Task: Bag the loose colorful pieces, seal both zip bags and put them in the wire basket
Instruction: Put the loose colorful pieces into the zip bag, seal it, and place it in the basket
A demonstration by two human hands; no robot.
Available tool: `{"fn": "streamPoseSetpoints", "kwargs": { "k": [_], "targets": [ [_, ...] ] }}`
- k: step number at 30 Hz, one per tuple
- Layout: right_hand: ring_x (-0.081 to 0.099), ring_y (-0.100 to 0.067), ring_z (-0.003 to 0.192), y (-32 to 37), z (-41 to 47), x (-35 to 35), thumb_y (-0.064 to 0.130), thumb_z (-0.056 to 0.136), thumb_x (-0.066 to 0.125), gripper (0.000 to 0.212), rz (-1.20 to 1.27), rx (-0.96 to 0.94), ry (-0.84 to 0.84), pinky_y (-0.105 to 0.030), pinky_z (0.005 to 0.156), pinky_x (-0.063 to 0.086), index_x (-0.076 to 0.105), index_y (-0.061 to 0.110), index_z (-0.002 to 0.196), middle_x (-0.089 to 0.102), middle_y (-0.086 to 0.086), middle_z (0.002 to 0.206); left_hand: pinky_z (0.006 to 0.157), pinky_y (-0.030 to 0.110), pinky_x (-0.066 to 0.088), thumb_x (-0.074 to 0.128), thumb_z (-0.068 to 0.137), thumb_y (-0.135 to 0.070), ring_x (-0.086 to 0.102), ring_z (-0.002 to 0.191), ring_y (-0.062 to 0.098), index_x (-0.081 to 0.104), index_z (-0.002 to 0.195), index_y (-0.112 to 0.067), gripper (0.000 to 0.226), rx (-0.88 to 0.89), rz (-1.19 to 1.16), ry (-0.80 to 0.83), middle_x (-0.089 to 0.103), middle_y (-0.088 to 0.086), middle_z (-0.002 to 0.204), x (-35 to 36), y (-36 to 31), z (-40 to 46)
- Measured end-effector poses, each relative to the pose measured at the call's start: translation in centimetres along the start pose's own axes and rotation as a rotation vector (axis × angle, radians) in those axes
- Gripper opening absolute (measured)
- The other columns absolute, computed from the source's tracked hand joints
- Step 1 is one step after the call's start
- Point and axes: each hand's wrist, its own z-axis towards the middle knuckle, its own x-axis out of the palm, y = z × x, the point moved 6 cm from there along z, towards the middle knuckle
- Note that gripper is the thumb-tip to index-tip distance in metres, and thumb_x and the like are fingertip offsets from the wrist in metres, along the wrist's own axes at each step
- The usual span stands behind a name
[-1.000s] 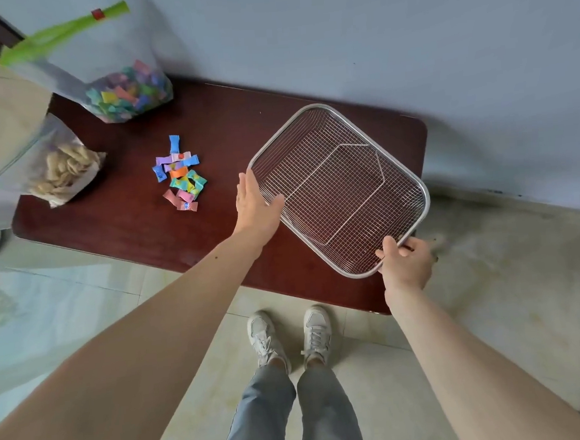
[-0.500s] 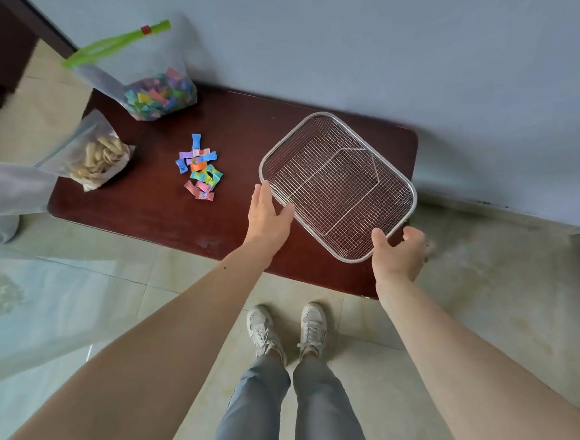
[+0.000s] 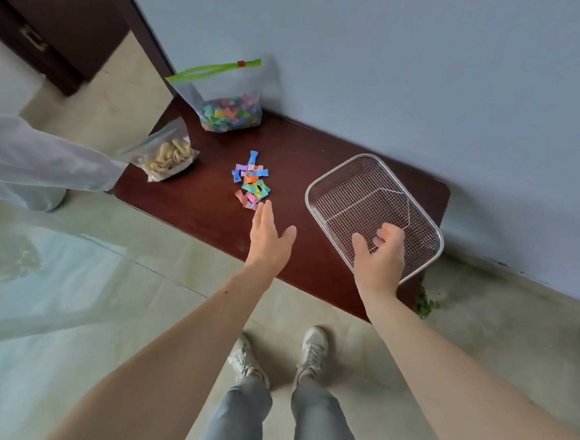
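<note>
A small heap of loose colorful pieces point(image 3: 251, 180) lies mid-table. Behind it a clear zip bag with a green top point(image 3: 228, 97) stands against the wall, part-filled with similar pieces, its mouth gaping. A second zip bag point(image 3: 167, 154) of beige pieces lies at the table's left end. The empty wire basket point(image 3: 327, 186) sits on the right end. My left hand point(image 3: 267, 237) is flat and open, fingertips just short of the heap. Over the basket's near corner my right hand point(image 3: 378, 256) hovers, fingers loosely curled, holding nothing.
The dark wooden table point(image 3: 212, 208) stands against a blue-grey wall. A pale cloth point(image 3: 30, 159) hangs past the table's left end. A dark door point(image 3: 63, 36) is at the back left. My feet point(image 3: 281, 354) stand on tiled floor near the table's front edge.
My left hand left the basket's rim and moved left toward the loose pieces. My right hand let go of the basket's near corner. The view shifted left.
</note>
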Motion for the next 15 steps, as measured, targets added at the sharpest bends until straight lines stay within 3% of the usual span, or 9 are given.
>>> {"fn": "streamPoseSetpoints", "kwargs": {
  "k": [3, 7, 10, 15],
  "targets": [
    [0.059, -0.025, 0.111, 2.1, -1.1, 2.4, 0.02, 0.089, 0.067, 0.047, 0.005, -0.063, 0.05, -0.031, 0.091, 0.047, 0.046, 0.002, 0.127, 0.057, -0.015, 0.124, 0.12, 0.037, 0.024, 0.05, 0.098, -0.022, 0.014, 0.15, 0.017, 0.012, 0.153, -0.022, 0.068, 0.0, -0.036, -0.024, 0.008, -0.004, 0.164, -2.5, 1.1, 0.4],
    [0.06, -0.023, 0.108, 4.2, -2.8, 6.2, 0.017, 0.09, 0.066, 0.044, 0.033, -0.093, 0.072, -0.039, 0.097, 0.051, 0.046, 0.002, 0.126, 0.059, -0.016, 0.124, 0.117, 0.028, 0.021, 0.05, 0.097, -0.021, 0.011, 0.15, 0.014, 0.013, 0.154, -0.02, 0.068, 0.0, -0.058, -0.022, 0.007, -0.003, 0.164, -5.9, 3.6, 1.6],
    [0.06, -0.022, 0.104, 5.3, -4.0, 8.6, 0.018, 0.089, 0.067, 0.042, 0.021, -0.099, 0.046, -0.049, 0.094, 0.051, 0.046, 0.005, 0.123, 0.062, -0.014, 0.119, 0.121, 0.038, 0.022, 0.051, 0.096, -0.022, 0.013, 0.15, 0.015, 0.014, 0.154, -0.02, 0.068, 0.001, -0.038, 0.002, 0.008, -0.004, 0.164, -8.3, 5.3, 2.6],
    [0.063, -0.023, 0.106, 6.8, -5.7, 12.4, 0.019, 0.088, 0.068, 0.044, 0.049, -0.06, 0.02, -0.05, 0.094, 0.051, 0.047, 0.005, 0.125, 0.064, -0.014, 0.119, 0.121, 0.039, 0.021, 0.051, 0.096, -0.021, 0.013, 0.15, 0.015, 0.015, 0.153, -0.02, 0.067, 0.032, 0.003, 0.039, 0.009, -0.003, 0.164, -12.3, 6.8, 4.6]
  ]
}}
